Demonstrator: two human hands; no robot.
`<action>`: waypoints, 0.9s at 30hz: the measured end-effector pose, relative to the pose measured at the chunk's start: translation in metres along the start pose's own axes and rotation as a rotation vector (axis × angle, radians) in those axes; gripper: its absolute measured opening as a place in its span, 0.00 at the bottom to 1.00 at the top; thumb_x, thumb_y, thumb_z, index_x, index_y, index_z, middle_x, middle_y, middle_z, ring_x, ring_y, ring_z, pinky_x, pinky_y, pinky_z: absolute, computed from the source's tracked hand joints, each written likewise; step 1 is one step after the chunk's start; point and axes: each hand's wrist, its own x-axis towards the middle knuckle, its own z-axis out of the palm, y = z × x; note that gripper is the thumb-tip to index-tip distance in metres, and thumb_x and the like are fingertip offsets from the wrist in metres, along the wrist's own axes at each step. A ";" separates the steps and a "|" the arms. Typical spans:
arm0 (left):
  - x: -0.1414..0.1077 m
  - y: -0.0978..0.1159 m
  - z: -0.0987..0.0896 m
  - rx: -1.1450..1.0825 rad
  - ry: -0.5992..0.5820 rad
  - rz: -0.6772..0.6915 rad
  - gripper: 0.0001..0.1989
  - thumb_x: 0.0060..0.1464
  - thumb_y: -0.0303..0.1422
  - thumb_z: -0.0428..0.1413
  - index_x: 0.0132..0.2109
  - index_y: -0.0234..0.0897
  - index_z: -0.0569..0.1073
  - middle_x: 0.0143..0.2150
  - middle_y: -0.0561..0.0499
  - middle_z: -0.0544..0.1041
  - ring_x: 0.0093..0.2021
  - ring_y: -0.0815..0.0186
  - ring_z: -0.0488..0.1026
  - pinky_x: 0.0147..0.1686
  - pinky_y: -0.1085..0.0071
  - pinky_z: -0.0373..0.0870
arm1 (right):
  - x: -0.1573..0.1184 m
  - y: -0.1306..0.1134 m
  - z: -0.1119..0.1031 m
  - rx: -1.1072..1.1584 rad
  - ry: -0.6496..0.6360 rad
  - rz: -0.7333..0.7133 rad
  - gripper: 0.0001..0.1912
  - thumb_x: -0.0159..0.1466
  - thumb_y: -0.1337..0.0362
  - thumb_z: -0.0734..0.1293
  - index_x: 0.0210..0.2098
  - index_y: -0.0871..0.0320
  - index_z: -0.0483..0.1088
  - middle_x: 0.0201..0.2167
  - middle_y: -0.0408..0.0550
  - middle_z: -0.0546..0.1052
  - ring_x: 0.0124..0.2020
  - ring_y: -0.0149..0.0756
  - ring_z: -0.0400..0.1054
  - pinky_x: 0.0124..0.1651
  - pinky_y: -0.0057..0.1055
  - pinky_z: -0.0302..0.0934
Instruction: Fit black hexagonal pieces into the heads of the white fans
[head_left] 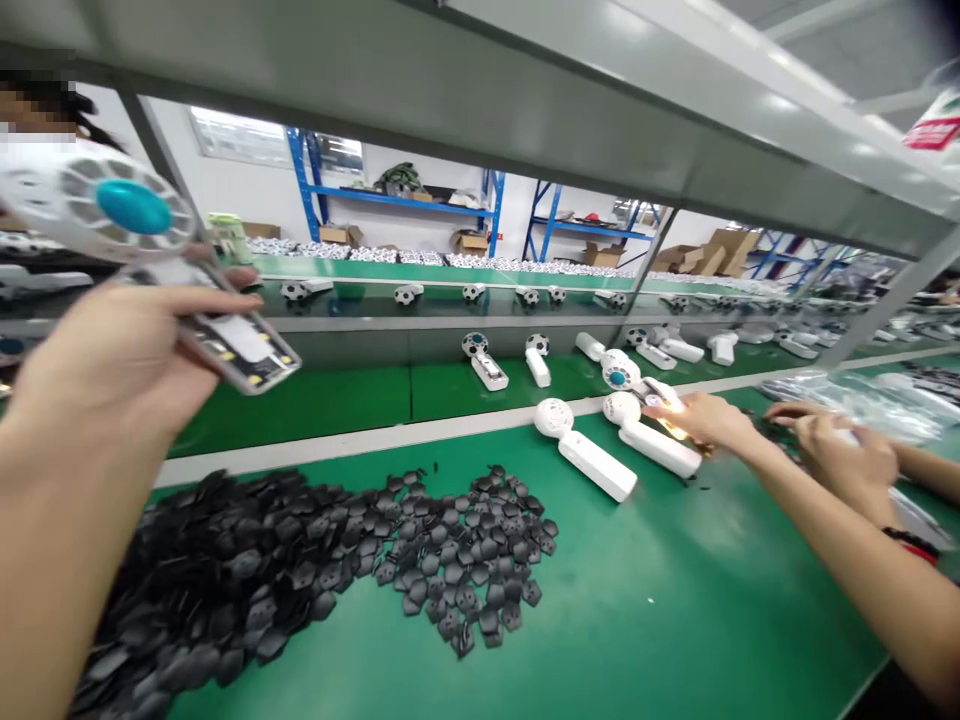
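Raised at the left, my left hand (142,330) is closed round the handle of a handheld fan (90,195). This fan has a white round head with a turquoise centre, and its open handle shows a circuit board and a pale block. On the right, my right hand (712,420) reaches across the bench with its fingers closed on the handle of another blue-centred fan (619,372), where a bright yellow glow shows. Just below it lies a white fan (660,448), and a second white fan (596,465) rests to its left.
Many small black pentagonal pieces (450,560) are heaped on the green bench (637,620). Football-patterned fans (487,370) lie on the green belt behind. A co-worker's hands (847,455) are at the right, near clear plastic bags (840,395). A grey shelf (525,110) hangs overhead.
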 end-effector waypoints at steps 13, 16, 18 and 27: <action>-0.035 0.002 0.026 -0.036 0.060 -0.214 0.16 0.48 0.09 0.58 0.39 0.32 0.75 0.43 0.48 0.79 0.50 0.64 0.80 0.67 0.60 0.75 | -0.022 -0.014 0.011 0.165 -0.252 -0.024 0.31 0.67 0.36 0.68 0.15 0.47 0.67 0.32 0.66 0.83 0.28 0.52 0.77 0.35 0.48 0.67; -0.035 0.001 0.026 -0.029 0.055 -0.232 0.16 0.49 0.09 0.57 0.40 0.31 0.75 0.44 0.47 0.79 0.52 0.63 0.80 0.70 0.58 0.72 | -0.023 -0.011 0.013 0.269 -0.270 0.012 0.30 0.65 0.39 0.70 0.14 0.48 0.67 0.30 0.65 0.82 0.29 0.53 0.77 0.33 0.48 0.67; -0.034 -0.001 0.025 -0.022 0.053 -0.223 0.17 0.49 0.08 0.57 0.41 0.30 0.76 0.45 0.47 0.79 0.53 0.63 0.79 0.72 0.57 0.70 | -0.023 -0.011 0.011 0.356 -0.268 0.015 0.25 0.63 0.41 0.71 0.18 0.49 0.72 0.33 0.64 0.84 0.34 0.54 0.79 0.37 0.47 0.69; -0.019 -0.007 0.012 -0.016 0.031 -0.199 0.20 0.47 0.09 0.58 0.43 0.32 0.79 0.46 0.49 0.82 0.55 0.60 0.82 0.74 0.50 0.70 | -0.025 -0.018 0.000 0.884 -0.242 -0.078 0.22 0.63 0.40 0.71 0.27 0.52 0.76 0.38 0.63 0.85 0.45 0.56 0.81 0.48 0.44 0.75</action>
